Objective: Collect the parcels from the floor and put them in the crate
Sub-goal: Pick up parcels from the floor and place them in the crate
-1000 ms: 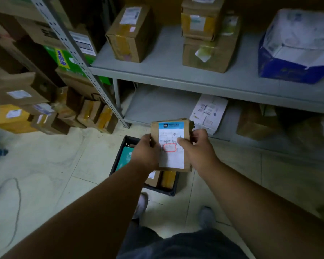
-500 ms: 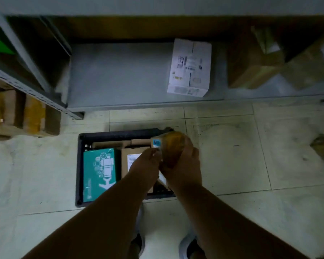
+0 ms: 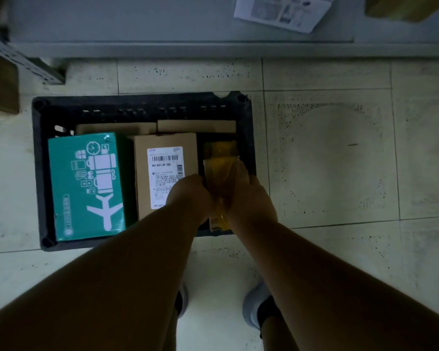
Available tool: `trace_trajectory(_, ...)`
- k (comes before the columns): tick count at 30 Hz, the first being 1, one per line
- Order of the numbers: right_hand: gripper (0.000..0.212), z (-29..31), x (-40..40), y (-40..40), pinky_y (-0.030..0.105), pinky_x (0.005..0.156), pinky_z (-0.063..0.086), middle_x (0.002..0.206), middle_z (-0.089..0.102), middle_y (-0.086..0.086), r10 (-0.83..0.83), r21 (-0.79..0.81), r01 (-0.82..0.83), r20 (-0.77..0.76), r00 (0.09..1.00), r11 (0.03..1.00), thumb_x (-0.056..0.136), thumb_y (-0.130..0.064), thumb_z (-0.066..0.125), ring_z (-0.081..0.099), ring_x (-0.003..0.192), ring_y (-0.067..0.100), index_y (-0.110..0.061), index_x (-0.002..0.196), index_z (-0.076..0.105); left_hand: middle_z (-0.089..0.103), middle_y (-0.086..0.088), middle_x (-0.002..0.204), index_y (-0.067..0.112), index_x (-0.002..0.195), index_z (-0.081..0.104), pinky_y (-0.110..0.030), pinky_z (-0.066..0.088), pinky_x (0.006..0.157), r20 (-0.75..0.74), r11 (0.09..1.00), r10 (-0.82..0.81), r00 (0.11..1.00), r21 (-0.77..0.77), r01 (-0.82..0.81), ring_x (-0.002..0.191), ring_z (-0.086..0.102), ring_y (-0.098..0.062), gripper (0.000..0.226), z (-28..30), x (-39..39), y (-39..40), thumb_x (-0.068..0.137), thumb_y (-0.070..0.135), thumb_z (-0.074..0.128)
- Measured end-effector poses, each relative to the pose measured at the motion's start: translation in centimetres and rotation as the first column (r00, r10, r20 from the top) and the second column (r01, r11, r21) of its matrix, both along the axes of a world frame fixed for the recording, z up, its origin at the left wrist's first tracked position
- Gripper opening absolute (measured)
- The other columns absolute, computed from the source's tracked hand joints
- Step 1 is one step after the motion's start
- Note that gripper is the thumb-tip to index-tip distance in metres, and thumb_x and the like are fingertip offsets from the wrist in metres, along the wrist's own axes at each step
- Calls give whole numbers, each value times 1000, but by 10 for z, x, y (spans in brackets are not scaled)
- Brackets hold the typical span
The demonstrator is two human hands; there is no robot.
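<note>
Since half a second before, the view had dropped closer over the black crate [image 3: 142, 107] and the yellow-taped parcel [image 3: 219, 171], then held just above the crate's right end, had gone down into the slot along its right wall. The parcel stood on edge there, its long axis running from the near wall toward the far wall of the crate, the narrow taped edge facing up. Its far end pointed at the shelf side; its near end showed between the two wrists, close to the near rim. The left hand [image 3: 190, 196] gripped the parcel from its left side, fingers curled down against it. The right hand [image 3: 249, 193] gripped it from the right, fingers wrapped over the top edge; both hands pressed together around it. Whether the parcel already rested on the crate floor could not be told. Just left of it lay a brown box with a barcode label [image 3: 165, 171], lying flat, long axis also near-to-far. Left again, a green box printed with white luggage and an aeroplane [image 3: 86, 186] filled the crate's left end. Two flat brown cartons [image 3: 195, 125] lay against the far wall. The crate sat on pale speckled floor tiles [image 3: 335, 158]. Beyond it ran a grey shelf [image 3: 137, 19] carrying a white printed box [image 3: 281, 11]. Two light shoes [image 3: 254, 305] showed below the forearms.
</note>
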State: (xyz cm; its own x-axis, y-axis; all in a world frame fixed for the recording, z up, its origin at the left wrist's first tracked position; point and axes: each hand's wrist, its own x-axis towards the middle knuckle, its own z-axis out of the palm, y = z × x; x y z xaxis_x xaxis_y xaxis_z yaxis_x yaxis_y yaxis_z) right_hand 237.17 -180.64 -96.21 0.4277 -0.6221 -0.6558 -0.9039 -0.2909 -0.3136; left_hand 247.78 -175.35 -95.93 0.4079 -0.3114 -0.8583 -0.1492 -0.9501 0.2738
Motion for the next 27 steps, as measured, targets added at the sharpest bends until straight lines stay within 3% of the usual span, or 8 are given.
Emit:
trace_trajectory(5, 84, -4, 2, -2, 47, 97, 49, 141, 45, 11, 11, -38, -11, -6, 1000, 999, 93, -38, 63, 56, 122, 32, -25, 154, 6, 63, -9, 100, 11, 108, 61, -34, 50, 83, 99, 995, -97, 990, -4, 97, 91, 58, -25, 16, -5, -1, -3, 94, 17, 58)
trace_trajectory(8, 84, -2, 2, -4, 45, 95, 51, 140, 44, 11, 29, -7, -30, -45, 999, 1000, 92, -36, 65, 58, 119, 32, -22, 153, 9, 64, -13, 110, 9, 114, 62, -35, 52, 89, 89, 986, -164, 982, 53, 160, 100, 61, -28, 21, -3, 2, -6, 95, 14, 56)
trace_trajectory(13, 74, 6, 8, -8, 47, 93, 53, 140, 43, 14, 35, 14, -34, -93, 995, 999, 96, -31, 60, 58, 118, 34, -18, 152, 13, 62, -10, 102, 5, 111, 62, -27, 42, 74, 55, 954, -291, 955, 97, 284, 89, 58, -23, 20, 6, 2, -11, 99, 17, 51)
trace_trajectory(16, 70, 21, 13, -14, 43, 95, 51, 139, 40, 15, 67, -70, -72, -78, 995, 995, 94, -36, 61, 51, 121, 31, -16, 147, 21, 61, -11, 105, 8, 103, 56, -32, 43, 75, 145, 984, -180, 973, 41, 176, 89, 58, -25, 13, 21, 0, -17, 97, 19, 51)
trace_trajectory(18, 71, 42, 15, -19, 42, 96, 47, 138, 39, 13, 115, -151, -120, -41, 993, 981, 91, -45, 62, 47, 122, 29, -16, 144, 23, 54, -12, 110, 9, 115, 48, -36, 45, 77, 222, 997, -78, 972, -11, 82, 92, 55, -26, 27, 46, -2, -22, 92, 19, 57)
trace_trajectory(20, 71, 73, 18, -26, 42, 98, 44, 141, 36, 12, 161, -181, -159, -3, 987, 971, 92, -48, 59, 44, 125, 29, -18, 145, 23, 50, -12, 124, 11, 129, 43, -42, 49, 86, 288, 993, -54, 956, -85, 82, 107, 55, -31, 45, 77, -4, -27, 88, 17, 60)
trace_trajectory(23, 63, 136, 22, -45, 42, 100, 41, 144, 35, 11, 216, -234, -202, 38, 976, 951, 94, -41, 56, 41, 127, 29, -19, 145, 26, 47, -10, 134, 15, 134, 41, -44, 50, 94, 389, 962, -82, 918, -210, 175, 118, 51, -29, 47, 141, -5, -35, 90, 18, 58)
trace_trajectory(27, 54, 247, 25, -67, 42, 98, 41, 138, 39, 9, 252, -328, -208, 99, 963, 922, 91, -33, 56, 43, 122, 29, -21, 139, 33, 47, -7, 132, 20, 133, 42, -40, 44, 95, 527, 919, -115, 842, -266, 292, 118, 48, -26, 45, 248, -3, -43, 92, 27, 58)
